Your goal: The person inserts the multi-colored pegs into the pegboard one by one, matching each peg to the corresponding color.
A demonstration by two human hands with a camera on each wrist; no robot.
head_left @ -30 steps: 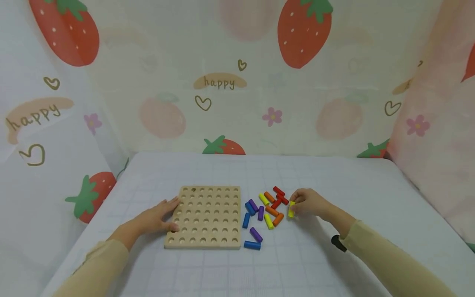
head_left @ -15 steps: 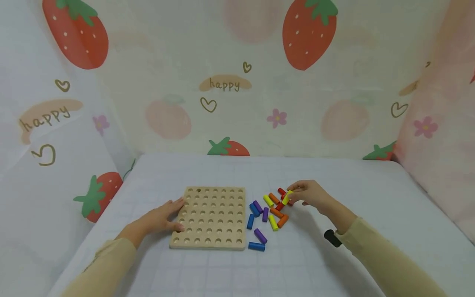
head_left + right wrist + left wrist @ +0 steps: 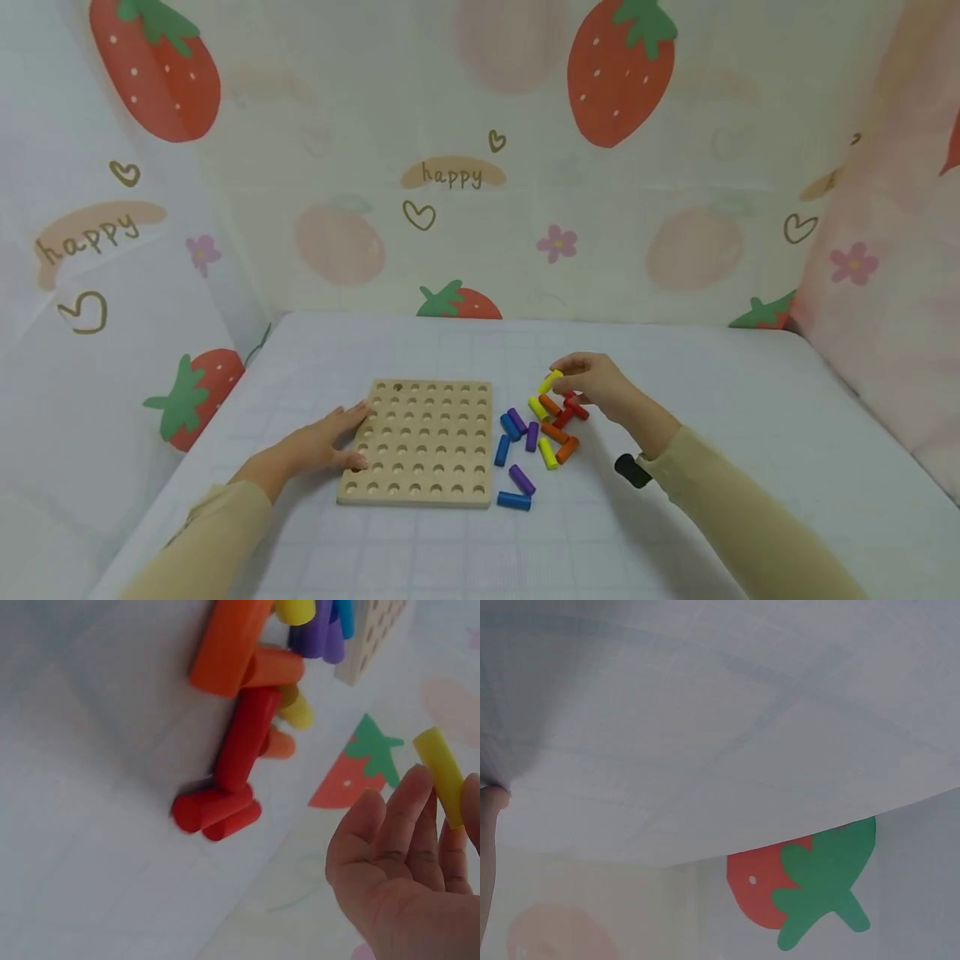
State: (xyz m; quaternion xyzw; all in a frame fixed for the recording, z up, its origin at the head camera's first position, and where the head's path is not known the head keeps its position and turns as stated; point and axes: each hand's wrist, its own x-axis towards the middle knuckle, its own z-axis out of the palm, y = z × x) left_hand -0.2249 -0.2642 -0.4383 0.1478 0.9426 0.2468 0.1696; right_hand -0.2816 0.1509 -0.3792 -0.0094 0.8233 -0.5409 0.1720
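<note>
A square wooden board (image 3: 422,442) with rows of round holes lies on the table. My left hand (image 3: 324,442) rests at its left edge, thumb and fingertips on the rim. To the right of the board, above the loose pegs, my right hand (image 3: 597,386) pinches a yellow peg (image 3: 551,382) between thumb and fingers. In the right wrist view that yellow peg (image 3: 442,774) tilts in the fingertips, clear of the table. Below the hand lie red pegs (image 3: 248,739), orange pegs (image 3: 555,432) and two more yellow pegs (image 3: 548,453).
Purple pegs (image 3: 522,479) and blue pegs (image 3: 513,501) lie along the board's right side. A white cloth with faint grid lines covers the table (image 3: 675,375). Behind it hangs a strawberry-printed curtain (image 3: 345,100). A dark band (image 3: 633,471) shows at the right sleeve cuff.
My right hand has lifted the yellow peg from the right of the pile and carried it left and away over the red pegs. The left hand stays on the board.
</note>
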